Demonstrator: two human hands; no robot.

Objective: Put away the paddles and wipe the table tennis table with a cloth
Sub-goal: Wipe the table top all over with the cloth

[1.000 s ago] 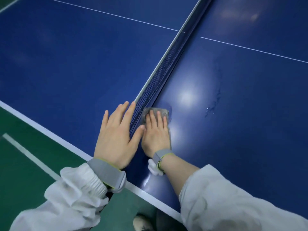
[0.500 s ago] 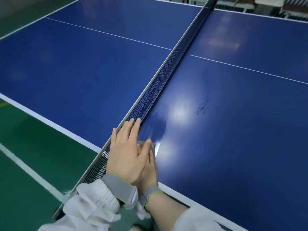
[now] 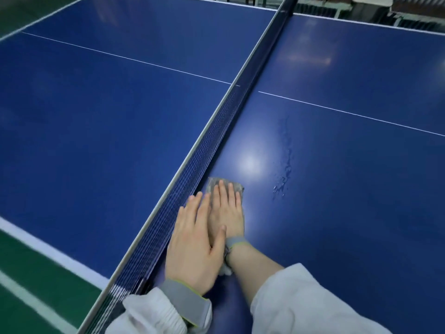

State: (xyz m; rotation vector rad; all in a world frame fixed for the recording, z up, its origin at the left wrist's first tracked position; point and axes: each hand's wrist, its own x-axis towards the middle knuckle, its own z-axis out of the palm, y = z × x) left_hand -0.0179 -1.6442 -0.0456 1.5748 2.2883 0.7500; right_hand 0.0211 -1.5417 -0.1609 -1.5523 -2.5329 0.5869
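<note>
Both flat hands, left hand (image 3: 195,244) over right hand (image 3: 227,208), pressed the cloth (image 3: 225,185); pushing evenly toward the droplets (image 3: 284,174) at centre right seemed best.

A grey cloth (image 3: 225,186) lies flat on the blue table (image 3: 337,213) beside the net, seemingly damp.

Net (image 3: 216,145) walls left; table (image 3: 349,213) rightward lies open.

Green floor (image 3: 29,266) with white line (image 3: 36,302) – dark clutter (image 3: 385,10) beyond far edge.
</note>
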